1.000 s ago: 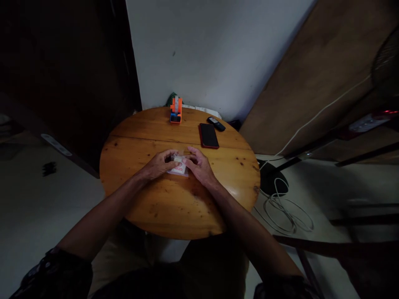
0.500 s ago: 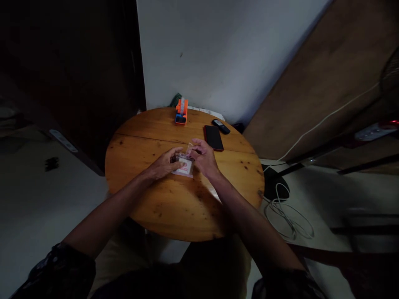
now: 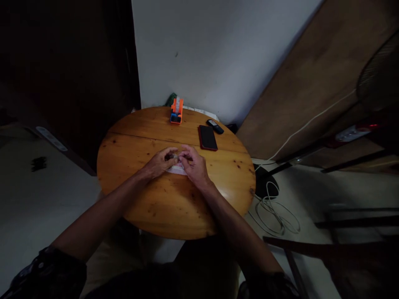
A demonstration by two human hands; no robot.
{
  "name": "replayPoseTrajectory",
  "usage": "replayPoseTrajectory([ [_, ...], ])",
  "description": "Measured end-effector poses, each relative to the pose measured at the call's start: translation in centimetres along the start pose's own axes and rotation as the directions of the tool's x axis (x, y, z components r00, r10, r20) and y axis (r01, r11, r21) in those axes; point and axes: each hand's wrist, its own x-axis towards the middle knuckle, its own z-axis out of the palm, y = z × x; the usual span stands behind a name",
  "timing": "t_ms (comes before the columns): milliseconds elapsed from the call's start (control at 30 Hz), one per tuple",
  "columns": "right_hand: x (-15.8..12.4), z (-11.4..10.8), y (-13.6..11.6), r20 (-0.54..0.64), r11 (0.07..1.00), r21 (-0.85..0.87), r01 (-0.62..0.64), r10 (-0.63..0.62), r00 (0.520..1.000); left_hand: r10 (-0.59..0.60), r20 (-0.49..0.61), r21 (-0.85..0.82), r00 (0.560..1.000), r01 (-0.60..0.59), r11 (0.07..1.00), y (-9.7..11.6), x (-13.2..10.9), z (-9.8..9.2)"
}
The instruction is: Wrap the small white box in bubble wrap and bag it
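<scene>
A small clear packet with a white and pink label (image 3: 178, 168) is at the middle of the round wooden table (image 3: 149, 207). My left hand (image 3: 160, 162) holds its left side, fingers closed on it. From the right, my right hand (image 3: 195, 167) pinches at the packet's upper edge, its thumb and fingertips close to those of the left. Both hands cover much of the packet, so its upper part is hidden.
An orange and blue tape dispenser (image 3: 176, 112) stands at the table's back. Right of it lie a dark phone with a red edge (image 3: 208, 137) and a black remote (image 3: 215, 126). A white cable (image 3: 277, 211) is coiled on the floor at the right.
My right hand has come down and closer to my left, covering more of the packet. The whole view has shifted slightly, with the table now further left in it.
</scene>
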Motion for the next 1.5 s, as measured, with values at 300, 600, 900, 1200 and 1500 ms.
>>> replayPoseTrajectory([
  [300,-0.7,-1.6,-0.9,0.086,0.928,-0.318,0.193,-0.174,0.981,-0.037,0.024,-0.026,0.999,0.037,0.999,0.6,-0.4,-0.4],
  [600,-1.3,-2.4,-2.7,0.295,0.777,-0.521,0.355,-0.226,0.928,-0.071,0.063,-0.123,0.996,0.078,0.989,1.3,-0.7,-0.7],
  [900,-4.5,-2.1,-3.1,0.419,0.580,-0.639,0.504,-0.286,0.862,-0.114,0.051,-0.137,0.992,0.120,0.983,1.8,-0.9,-0.6],
  [1200,-6.4,-0.5,-3.6,0.404,0.511,-0.731,0.452,-0.210,0.890,-0.048,0.034,-0.088,0.998,0.051,0.995,0.4,-0.5,-0.6],
  [1500,-7.1,-0.1,-3.4,0.390,0.468,-0.759,0.453,-0.231,0.891,-0.038,0.013,-0.019,0.999,0.039,0.999,0.5,-0.5,-0.6],
])
